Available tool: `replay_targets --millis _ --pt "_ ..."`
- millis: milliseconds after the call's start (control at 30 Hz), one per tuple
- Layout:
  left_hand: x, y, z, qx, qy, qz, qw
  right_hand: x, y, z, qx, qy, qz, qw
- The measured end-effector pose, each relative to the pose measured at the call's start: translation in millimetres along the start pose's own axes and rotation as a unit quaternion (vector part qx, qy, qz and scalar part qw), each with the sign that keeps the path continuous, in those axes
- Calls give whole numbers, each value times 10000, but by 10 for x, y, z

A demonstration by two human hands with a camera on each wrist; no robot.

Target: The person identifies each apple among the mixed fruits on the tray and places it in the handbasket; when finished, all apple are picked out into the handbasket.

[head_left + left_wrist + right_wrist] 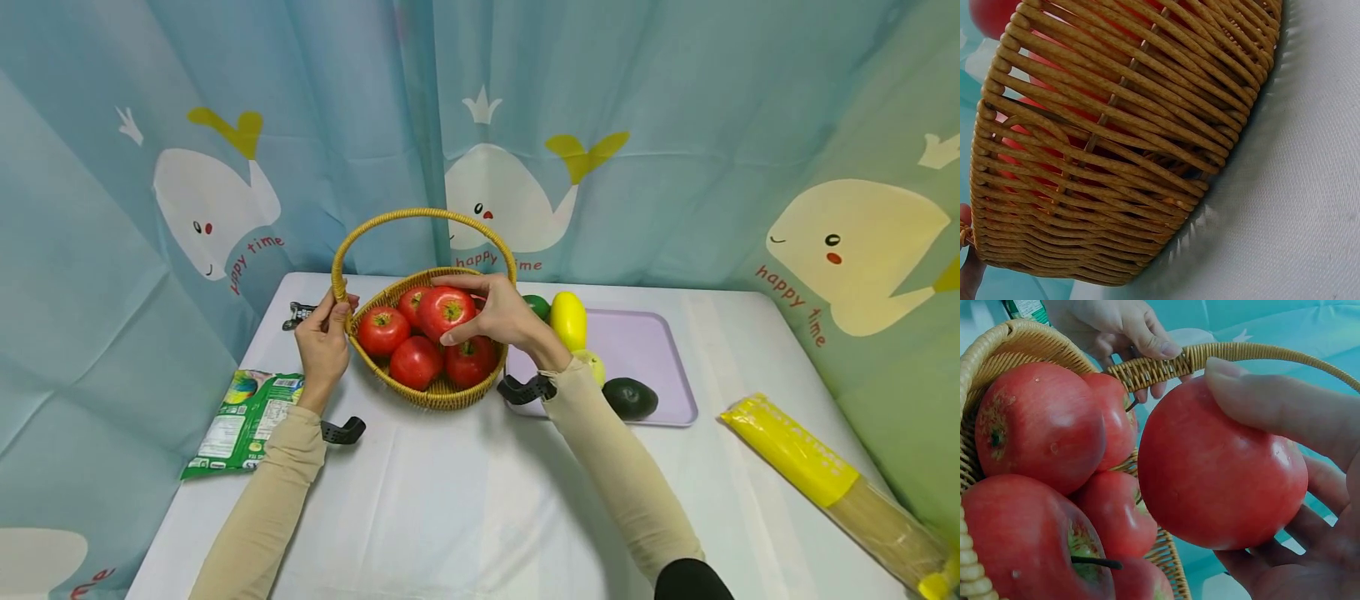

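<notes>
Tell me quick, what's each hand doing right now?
Left hand: closed, gripping the basket where the handle meets the rim.
Right hand: closed, holding a red apple over the basket.

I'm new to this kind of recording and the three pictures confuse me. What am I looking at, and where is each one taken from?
A person works with bare hands and wears three cameras. The wide picture comes from the head; the other two come from the wrists. On the white table stands a wicker basket of red apples. The left hand grips the basket's handle where it meets the rim; its wrist camera shows only the basket's woven side. The right hand holds one apple over the basket, seen close in the right wrist view. Beside the basket lie a purple tray with other fruit, a green packet and a spaghetti pack.
</notes>
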State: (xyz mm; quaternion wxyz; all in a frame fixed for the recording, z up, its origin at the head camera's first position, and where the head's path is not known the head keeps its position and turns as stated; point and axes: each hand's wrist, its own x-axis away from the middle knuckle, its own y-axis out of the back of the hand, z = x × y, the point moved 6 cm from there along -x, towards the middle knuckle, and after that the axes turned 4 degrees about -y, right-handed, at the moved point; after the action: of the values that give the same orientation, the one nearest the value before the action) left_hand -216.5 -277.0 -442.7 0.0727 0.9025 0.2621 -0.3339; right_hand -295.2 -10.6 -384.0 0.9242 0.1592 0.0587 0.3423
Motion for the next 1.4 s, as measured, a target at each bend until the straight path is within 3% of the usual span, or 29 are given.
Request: replay_targets --millis 467,733,1100,1400 --pt "-15 -1 22 -148 40 24 9999 -204 -69 -200 -98 -768 13 9970" --pt "-10 5 2 -135 15 56 9999 -275 -92 -286 -82 -940 82 9955" --pt "30 7 17 -88 111 40 9999 -289 -109 -253 953 -516 329 9936" --pt "14 -2 12 -43 150 25 9999 -267 -118 -243 1058 -380 302 9932"
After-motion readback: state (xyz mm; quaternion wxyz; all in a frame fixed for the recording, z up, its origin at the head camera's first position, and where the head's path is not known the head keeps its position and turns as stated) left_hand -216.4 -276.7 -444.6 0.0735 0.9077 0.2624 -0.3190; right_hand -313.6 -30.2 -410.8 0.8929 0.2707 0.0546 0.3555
